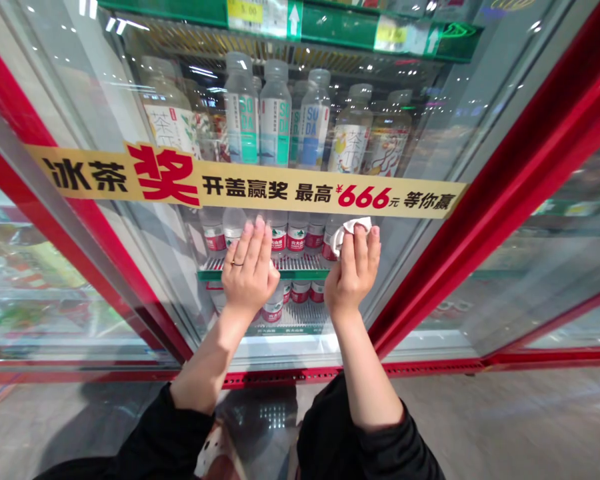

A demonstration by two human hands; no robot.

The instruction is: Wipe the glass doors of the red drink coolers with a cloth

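Fingers together and stretched out, my left hand [250,263] lies flat against the glass door [153,247] of a drinks fridge, just below a yellow sticker strip [290,185]. It wears a ring. A small white patch shows by its thumb, too small to name. To the right, my right hand [353,270] presses a crumpled white cloth [338,241] on the same glass. The cloth sticks out past the fingertips and to their left; the part under the palm is hidden.
Behind the glass stand soda bottles [275,113], tea bottles [351,137] and red-labelled water bottles [297,239] on shelves. A red door frame [480,200] runs along the right. Grey floor [510,420] lies below, with a neighbouring fridge on each side.
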